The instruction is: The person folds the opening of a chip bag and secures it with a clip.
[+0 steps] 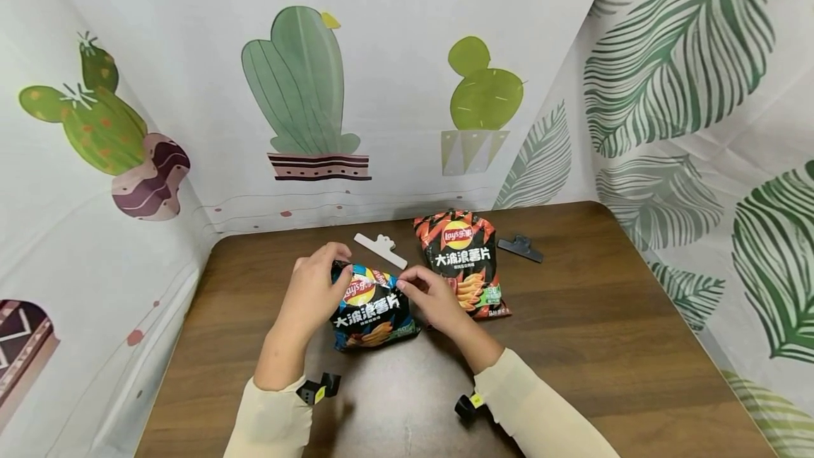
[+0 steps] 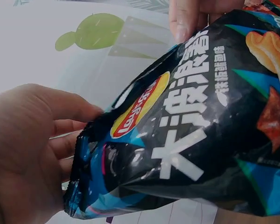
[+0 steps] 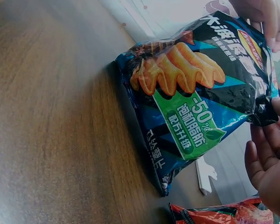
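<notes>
Both hands hold a blue and black bag of potato chips (image 1: 372, 313) by its top corners, the bag tilted up with its lower edge at the table. My left hand (image 1: 316, 285) pinches the left top corner, thumb on the front and fingers behind, as the left wrist view shows on the chip bag (image 2: 191, 121). With thumb and fingertips, my right hand (image 1: 435, 299) pinches the right top corner. In the right wrist view the chip bag (image 3: 186, 88) has its top edge between the two hands, the right hand (image 3: 270, 144) below.
A red and black chip bag (image 1: 461, 260) lies just right of the blue one. Behind the hands is a white bag clip (image 1: 381, 251); a dark bag clip (image 1: 520, 249) lies right of the red bag. The wooden table (image 1: 591, 345) ends at a printed curtain (image 1: 400, 90).
</notes>
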Demonstrator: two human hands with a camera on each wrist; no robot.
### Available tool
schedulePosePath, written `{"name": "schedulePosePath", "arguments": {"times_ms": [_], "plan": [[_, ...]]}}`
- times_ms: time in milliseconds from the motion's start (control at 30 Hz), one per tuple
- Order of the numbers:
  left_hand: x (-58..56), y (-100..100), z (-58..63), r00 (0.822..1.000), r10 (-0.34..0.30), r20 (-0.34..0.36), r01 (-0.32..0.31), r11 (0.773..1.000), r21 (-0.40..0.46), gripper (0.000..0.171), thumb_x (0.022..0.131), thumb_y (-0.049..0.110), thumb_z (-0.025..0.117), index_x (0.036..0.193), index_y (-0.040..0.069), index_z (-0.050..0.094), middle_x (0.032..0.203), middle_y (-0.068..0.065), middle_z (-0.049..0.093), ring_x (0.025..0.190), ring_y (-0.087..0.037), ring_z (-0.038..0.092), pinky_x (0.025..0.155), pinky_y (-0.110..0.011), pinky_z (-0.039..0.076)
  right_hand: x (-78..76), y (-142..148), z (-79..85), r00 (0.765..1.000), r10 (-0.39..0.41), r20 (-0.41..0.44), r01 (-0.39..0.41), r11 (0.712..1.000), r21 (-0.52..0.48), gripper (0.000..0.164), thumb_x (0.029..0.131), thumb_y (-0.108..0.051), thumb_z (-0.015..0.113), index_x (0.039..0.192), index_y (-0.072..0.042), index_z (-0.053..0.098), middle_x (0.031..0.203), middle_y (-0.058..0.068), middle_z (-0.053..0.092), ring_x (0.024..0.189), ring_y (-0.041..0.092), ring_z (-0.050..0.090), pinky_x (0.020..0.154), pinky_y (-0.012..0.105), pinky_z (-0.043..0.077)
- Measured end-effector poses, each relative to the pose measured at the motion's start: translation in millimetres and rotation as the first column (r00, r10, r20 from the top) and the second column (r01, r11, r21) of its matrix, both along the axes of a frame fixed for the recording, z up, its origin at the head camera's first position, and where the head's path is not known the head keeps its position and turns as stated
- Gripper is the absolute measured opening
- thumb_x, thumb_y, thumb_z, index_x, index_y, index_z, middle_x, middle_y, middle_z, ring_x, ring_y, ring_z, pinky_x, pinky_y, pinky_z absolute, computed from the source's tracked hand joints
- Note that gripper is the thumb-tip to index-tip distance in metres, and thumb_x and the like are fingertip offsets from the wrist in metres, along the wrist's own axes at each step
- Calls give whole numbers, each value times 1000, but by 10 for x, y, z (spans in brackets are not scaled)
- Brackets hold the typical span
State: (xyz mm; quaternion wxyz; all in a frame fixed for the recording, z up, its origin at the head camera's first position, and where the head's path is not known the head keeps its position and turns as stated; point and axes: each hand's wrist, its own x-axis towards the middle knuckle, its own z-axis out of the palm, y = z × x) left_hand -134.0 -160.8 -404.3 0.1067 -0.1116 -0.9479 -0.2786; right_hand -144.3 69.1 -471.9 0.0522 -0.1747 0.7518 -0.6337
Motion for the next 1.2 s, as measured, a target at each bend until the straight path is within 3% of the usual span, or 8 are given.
{"name": "schedulePosePath", "arguments": {"times_ms": [100,300,533,767,1033,1200], "plan": [[4,-4,3,1000,-13,-8,13,1000,-25,22,97,13,66,118,8,65,112,-9,72,107,-28,70,99,-52,39,1,-4,3,1000,0,-10,0,1000,7,12,100,-8,62,104,2,68,94,16,66,81,5,55,74,21,47],[28,-6,5,1000,0,-18,-1,997,-73,19,98,17,65,115,8,69,114,-8,71,111,-29,68,102,-53,36,-105,-36,-271,999,-16,-48,16,1000,-3,12,100,-8,62,103,2,68,92,18,65,79,5,54,71,20,46],[45,-26,-15,999,26,-43,-30,994,-104,14,100,20,64,108,10,71,108,-6,71,105,-29,68,104,-54,34,-139,-37,-377,998,-2,-62,0,999,-36,9,100,-14,63,102,-7,69,91,8,64,80,6,56,72,21,47],[44,-18,-30,996,12,-86,-23,992,-126,11,101,17,62,104,11,70,104,-5,71,97,-27,65,112,-61,30,7,-23,-21,998,27,-51,-27,1000,-3,12,100,-6,62,102,4,67,92,17,66,80,5,54,73,19,46],[41,-21,-46,993,0,-115,-13,993,-116,9,100,15,64,102,10,71,102,-5,71,98,-27,67,107,-56,36,35,-20,14,995,39,-89,-39,999,12,11,100,-4,61,101,6,66,90,20,64,78,7,53,71,19,45],[41,-28,-37,995,-10,-103,-2,994,-107,10,99,13,65,105,9,72,104,-7,71,102,-29,68,102,-53,39,27,-19,14,997,36,-64,-35,999,19,11,100,-5,61,102,5,66,91,19,65,78,8,53,71,19,45]]}}
